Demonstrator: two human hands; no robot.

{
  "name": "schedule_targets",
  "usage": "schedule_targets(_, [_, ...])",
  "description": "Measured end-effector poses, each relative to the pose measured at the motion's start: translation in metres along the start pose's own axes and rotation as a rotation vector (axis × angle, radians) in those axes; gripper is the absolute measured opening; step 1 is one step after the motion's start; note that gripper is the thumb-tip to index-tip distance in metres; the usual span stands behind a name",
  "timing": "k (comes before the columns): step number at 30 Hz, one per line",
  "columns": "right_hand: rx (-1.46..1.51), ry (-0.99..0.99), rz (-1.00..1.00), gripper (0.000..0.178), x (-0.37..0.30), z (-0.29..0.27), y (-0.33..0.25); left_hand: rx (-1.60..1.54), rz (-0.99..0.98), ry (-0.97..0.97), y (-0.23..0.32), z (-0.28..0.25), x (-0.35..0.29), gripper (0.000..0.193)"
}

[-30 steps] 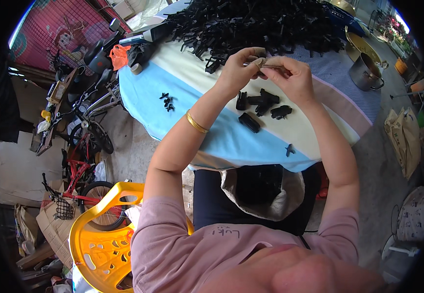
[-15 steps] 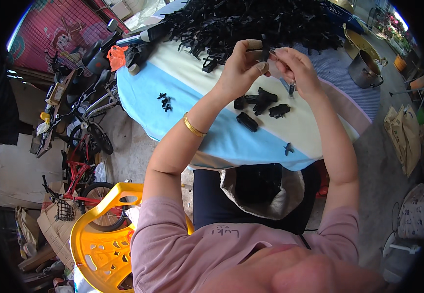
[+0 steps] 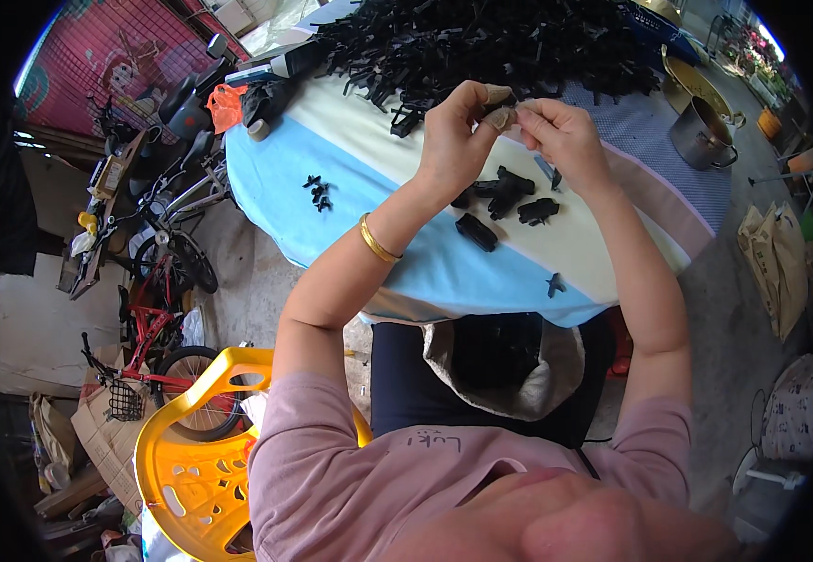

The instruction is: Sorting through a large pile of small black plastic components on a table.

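Observation:
Above the far part of the table, my left hand point(image 3: 462, 136) and my right hand point(image 3: 565, 140) meet at their fingertips. Pale finger covers wrap the left thumb and index finger, which pinch a small black part, mostly hidden by the fingers. My right thumb and index finger press together at the same part. From under the right palm juts a slim tool with a metallic look point(image 3: 550, 172), its kind unclear. Just below the hands lie several black plastic pieces point(image 3: 509, 191). Beyond them spreads a big heap of black plastic parts point(image 3: 509, 47).
A striped cloth covers the round table point(image 3: 285, 178); small black bits point(image 3: 316, 194) lie at its left. A metal pot point(image 3: 701, 133) and a brass-coloured basin point(image 3: 682, 84) stand far right. An open fabric bag point(image 3: 561, 375) rests at my lap. A yellow chair point(image 3: 168, 450) is at left.
My fingertips have drawn closer together, and the black part that stood up between them is now mostly covered. The slim tool under my right hand has shifted slightly left.

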State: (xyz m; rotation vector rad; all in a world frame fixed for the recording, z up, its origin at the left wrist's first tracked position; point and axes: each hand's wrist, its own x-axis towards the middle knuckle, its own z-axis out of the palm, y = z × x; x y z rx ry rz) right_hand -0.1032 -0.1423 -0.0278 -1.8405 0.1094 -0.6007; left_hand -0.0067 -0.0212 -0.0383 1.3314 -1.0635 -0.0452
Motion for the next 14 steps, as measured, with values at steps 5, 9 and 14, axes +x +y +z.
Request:
schedule_targets(5, [0.119, -0.038, 0.089, 0.015, -0.001, -0.001, 0.001, 0.269, 0.197, 0.014, 0.009, -0.001, -0.002, 0.022])
schedule_targets(9, [-0.025, 0.022, -0.249, 0.016, 0.004, -0.001, 0.009, -0.139, 0.058, -0.027, 0.014, -0.003, 0.005, 0.024])
schedule_targets(14, [-0.168, 0.089, -0.289, 0.02, 0.003, -0.006, 0.01, -0.912, -0.442, -0.146, 0.005, -0.027, 0.018, 0.035])
